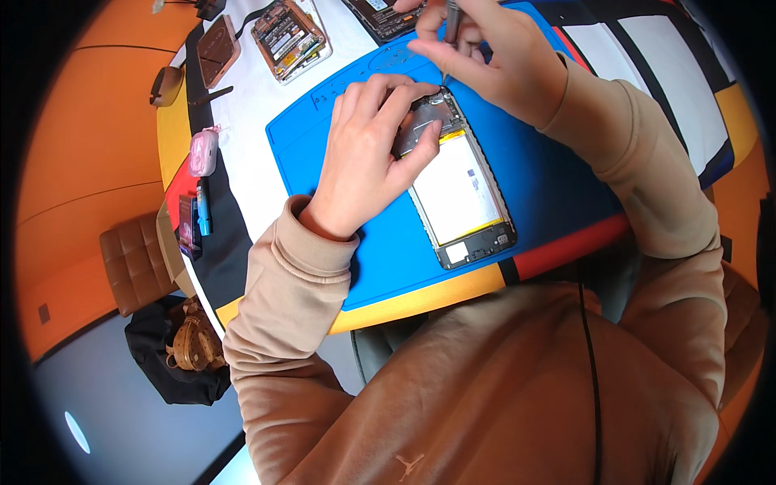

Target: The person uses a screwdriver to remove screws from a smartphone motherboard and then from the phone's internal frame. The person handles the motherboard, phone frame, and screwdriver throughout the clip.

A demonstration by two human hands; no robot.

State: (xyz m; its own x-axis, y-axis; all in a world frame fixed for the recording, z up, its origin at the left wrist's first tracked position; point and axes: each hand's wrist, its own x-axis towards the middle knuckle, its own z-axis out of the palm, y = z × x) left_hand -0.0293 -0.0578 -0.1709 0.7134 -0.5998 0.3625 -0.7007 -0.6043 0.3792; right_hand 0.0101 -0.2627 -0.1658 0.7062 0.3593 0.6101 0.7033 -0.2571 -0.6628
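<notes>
A person's right hand [505, 52] closes its fingers around a slim screwdriver [453, 23], the tip angled down to the top end of an opened phone [477, 233] on a blue mat [558, 182]. The left hand [360, 133] rests over the phone's upper part, thumb and forefinger spread wide apart, the forefinger's tip just beside the tool. The phone's dark shell holds a white battery [457, 190] edged in yellow, with a grey metal plate [420, 123] above it, partly covered by the left hand. Beyond the mat on the cloth-covered table [242, 194], a second opened phone [291, 39] contains a dark battery and a jumble of small parts; another dark opened device [380, 18] sits beside it near the far edge. At left stands a small pink case [204, 152], its contents hidden, near a blue pen [203, 208]. On the floor, a brown backpack [194, 339] lies against black fabric [149, 356].
</notes>
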